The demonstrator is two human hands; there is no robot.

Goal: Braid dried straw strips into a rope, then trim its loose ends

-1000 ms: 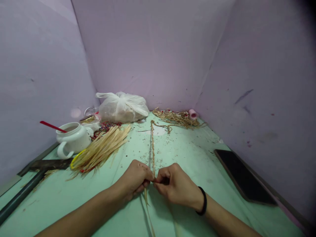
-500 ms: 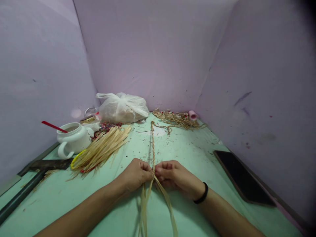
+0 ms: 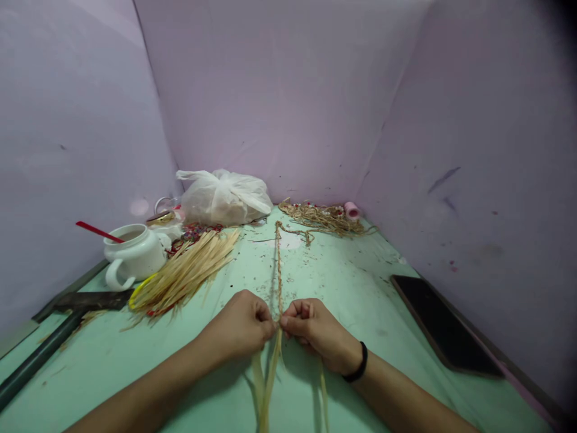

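Note:
A thin braid of straw-coloured fibre runs from the far part of the green table straight toward me. My left hand is closed in a pinch at the braid's near end, with loose raffia strands hanging below it. From the other side my right hand, wearing a black band at the wrist, pinches a strand close to the same spot. Another raffia strand drops from beneath the right hand. The fingertips partly hide the crossing of the strands.
Left: a bundle of raffia, a white pot with a red stick, and a hammer. At the back lie a knotted plastic bag, tangled cords and a pink spool. A phone lies right.
My hands have shifted slightly down and left along the braid's end. The strand that hung right of centre now passes into my right hand and drops beneath it.

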